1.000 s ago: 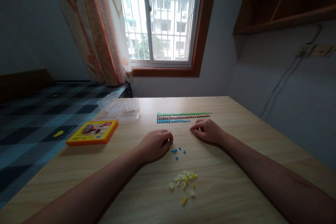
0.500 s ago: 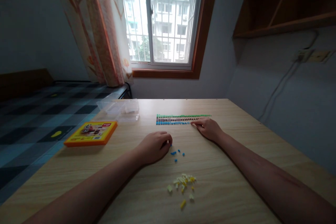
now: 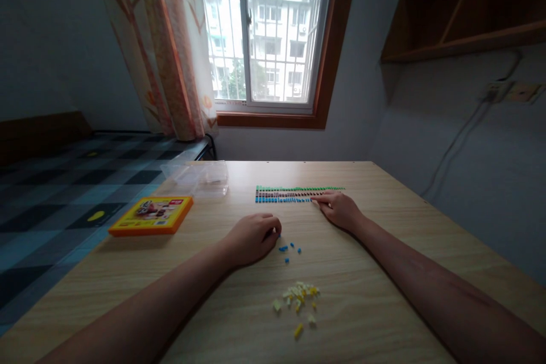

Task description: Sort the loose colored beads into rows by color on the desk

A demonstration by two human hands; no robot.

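Note:
My left hand (image 3: 255, 236) rests on the table with curled fingers, closed at the tips on a small blue building brick (image 3: 279, 235), mostly covered. Several loose blue bricks (image 3: 285, 248) lie just right of it. My right hand (image 3: 340, 209) reaches to the right end of a row of blue bricks (image 3: 273, 200), its index finger and thumb together at the last tiny blue brick (image 3: 311, 199). Behind that row run a dark brown row (image 3: 277, 194) and a green row (image 3: 281, 188). My right fingers hide part of the brown row's end.
Pale yellow and yellow bricks (image 3: 301, 293) lie in a loose pile near me. On the left are a yellow-orange box (image 3: 153, 216) and a clear plastic tray (image 3: 196, 176). A bed (image 3: 85, 182) adjoins the wooden table (image 3: 362, 296); a window (image 3: 273, 40) is ahead.
The view has shifted slightly. My right fingertips have eased back a little at the end of the blue row, showing more of the last blue brick. My left hand stays in place.

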